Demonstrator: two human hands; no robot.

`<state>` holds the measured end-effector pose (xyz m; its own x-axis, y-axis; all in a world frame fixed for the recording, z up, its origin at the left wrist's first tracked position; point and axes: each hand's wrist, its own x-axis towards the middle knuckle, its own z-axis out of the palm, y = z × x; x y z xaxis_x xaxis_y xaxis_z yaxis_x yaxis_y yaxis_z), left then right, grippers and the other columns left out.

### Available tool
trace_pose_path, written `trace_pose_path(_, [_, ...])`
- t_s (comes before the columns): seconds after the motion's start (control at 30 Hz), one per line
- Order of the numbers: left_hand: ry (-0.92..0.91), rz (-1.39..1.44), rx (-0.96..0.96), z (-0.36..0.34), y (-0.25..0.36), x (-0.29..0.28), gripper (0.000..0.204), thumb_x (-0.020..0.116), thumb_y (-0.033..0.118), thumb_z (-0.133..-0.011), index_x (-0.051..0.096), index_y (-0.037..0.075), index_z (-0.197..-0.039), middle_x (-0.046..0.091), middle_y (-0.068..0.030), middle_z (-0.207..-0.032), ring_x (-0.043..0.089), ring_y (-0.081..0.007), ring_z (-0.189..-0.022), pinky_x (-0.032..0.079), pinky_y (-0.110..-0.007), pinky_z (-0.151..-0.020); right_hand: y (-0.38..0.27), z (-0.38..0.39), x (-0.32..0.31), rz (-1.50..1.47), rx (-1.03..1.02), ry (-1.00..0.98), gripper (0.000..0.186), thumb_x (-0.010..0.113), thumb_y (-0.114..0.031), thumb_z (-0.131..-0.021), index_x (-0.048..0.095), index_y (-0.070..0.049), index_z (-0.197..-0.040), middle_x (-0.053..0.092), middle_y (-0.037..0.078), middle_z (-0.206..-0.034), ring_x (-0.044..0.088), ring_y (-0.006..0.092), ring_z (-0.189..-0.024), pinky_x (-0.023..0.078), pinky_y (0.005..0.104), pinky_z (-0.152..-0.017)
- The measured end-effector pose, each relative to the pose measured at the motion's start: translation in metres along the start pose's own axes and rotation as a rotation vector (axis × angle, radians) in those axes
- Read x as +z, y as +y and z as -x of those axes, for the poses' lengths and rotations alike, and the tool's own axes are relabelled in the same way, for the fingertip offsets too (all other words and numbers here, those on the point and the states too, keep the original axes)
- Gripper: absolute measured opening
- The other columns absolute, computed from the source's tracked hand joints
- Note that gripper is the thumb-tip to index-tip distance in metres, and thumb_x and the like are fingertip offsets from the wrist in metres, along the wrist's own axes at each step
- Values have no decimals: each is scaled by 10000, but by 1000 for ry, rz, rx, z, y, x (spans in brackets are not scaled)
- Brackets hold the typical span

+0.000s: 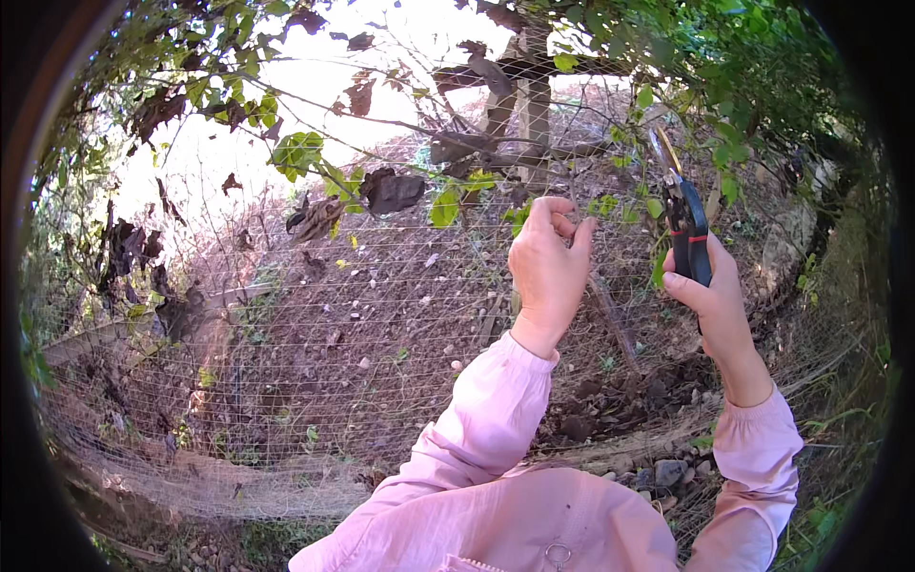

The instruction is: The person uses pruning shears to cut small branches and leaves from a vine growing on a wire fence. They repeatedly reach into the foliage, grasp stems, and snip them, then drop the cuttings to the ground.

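My right hand [717, 297] is wrapped around pruning shears [688, 224] with black handles and red bands, their metal blades pointing up among green leaves. To its left, my left hand [550, 276] is raised at the netting, fingers curled in toward the thumb. Whatever may be between those fingertips is too thin or too hidden to tell. Close by hang a yellow-green leaf [444, 207] and a dark, withered leaf [393, 192] on thin vines. Fine mesh netting [315, 334] spreads in front of both hands.
A wooden post [534, 124] with a crosspiece stands behind the net. Dense green foliage [762, 76] crowds the upper right. Beyond the mesh rises a bare soil slope [400, 315] with small stones. Grey rocks [670, 472] lie low near my right sleeve.
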<state>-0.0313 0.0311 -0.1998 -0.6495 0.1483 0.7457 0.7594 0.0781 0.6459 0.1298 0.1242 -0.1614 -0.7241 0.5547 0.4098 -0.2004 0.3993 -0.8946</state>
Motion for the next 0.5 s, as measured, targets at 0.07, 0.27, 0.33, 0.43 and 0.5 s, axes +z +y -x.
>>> trace_pose_path(0.07, [3,-31,4,-1,-1,0,230,732,121,-733,605,35,-905,613,-26,-610,547,-100,-487,425,-249,-490,6,3,-2,14,45,-3,303,659,-142,-701,534,-55,-964,543,-8,-841,505,83,-771,393,230,-724])
trace_pose_path(0.27, [30,31,-80,-2,-6,0,192,704,116,-743,633,15,-890,611,-28,-607,552,-79,-508,440,-232,-498,21,11,1,71,35,-43,441,662,-92,-702,505,-8,-1105,510,-18,-786,473,57,-690,391,212,-619])
trace_pose_path(0.33, [36,55,-107,-1,-6,0,175,694,112,-747,635,14,-880,611,-41,-616,564,-114,-529,445,-261,-515,23,15,1,66,75,-97,523,663,-80,-699,487,12,-1182,514,-9,-789,482,67,-693,407,222,-629])
trace_pose_path(0.43, [10,101,-160,1,-7,1,144,680,99,-754,632,16,-861,612,-67,-646,586,-181,-559,451,-312,-545,26,15,4,101,100,-212,598,669,-72,-704,451,27,-1252,526,9,-806,504,81,-715,426,234,-653])
trace_pose_path(0.5, [3,168,-169,3,-9,1,135,685,83,-755,634,4,-851,614,-68,-673,569,-153,-547,444,-289,-532,29,15,6,115,132,-264,606,676,-79,-709,445,33,-1258,526,12,-813,507,82,-727,431,233,-664])
